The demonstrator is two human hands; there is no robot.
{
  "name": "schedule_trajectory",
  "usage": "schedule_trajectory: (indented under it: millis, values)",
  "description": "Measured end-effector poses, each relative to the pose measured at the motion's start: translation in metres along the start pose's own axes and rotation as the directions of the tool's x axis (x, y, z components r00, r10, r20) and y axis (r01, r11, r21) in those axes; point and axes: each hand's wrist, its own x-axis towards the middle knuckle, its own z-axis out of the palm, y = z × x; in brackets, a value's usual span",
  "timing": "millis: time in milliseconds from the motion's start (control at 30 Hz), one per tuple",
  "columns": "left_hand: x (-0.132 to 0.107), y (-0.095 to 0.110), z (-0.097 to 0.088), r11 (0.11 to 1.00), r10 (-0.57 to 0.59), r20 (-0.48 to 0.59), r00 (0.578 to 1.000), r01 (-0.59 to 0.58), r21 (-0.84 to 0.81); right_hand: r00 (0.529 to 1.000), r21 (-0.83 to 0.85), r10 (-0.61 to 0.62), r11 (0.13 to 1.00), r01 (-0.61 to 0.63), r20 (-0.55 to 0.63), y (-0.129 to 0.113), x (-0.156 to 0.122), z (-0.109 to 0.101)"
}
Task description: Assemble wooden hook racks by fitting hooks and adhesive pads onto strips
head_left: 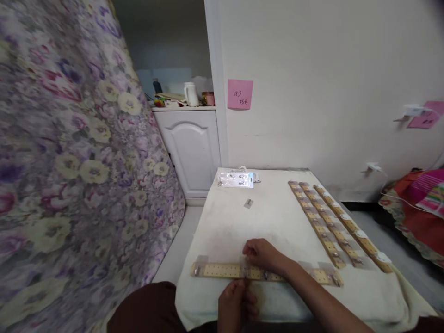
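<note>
A long wooden strip [222,270] with rows of small holes lies crosswise near the front of the cloth-covered table. Clear plastic pieces with small metal parts sit along it; one clear piece [244,267] is between my hands. My right hand [262,254] reaches over the strip, its fingers curled closed at the top of that piece. On the strip's near side, my left hand [236,299] has thumb and fingers pinched just below the same piece; what they hold is too small to make out. Farther back lies a small clear piece with a hook [248,203].
Three similar wooden strips [317,222] with pieces on them lie along the table's right side. A shiny clear package [236,179] is at the back of the white-covered table [222,222]. A floral curtain [104,185] hangs left; a wall [294,92] stands behind.
</note>
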Motion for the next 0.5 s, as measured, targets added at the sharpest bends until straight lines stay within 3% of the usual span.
schedule_trajectory:
  millis: [500]
  values:
    - [0.000, 0.002, 0.003, 1.000, 0.008, -0.034, 0.999, -0.008, 0.011, 0.990, 0.217, 0.006, 0.976, -0.036, 0.140, 0.009, 0.011, 0.010]
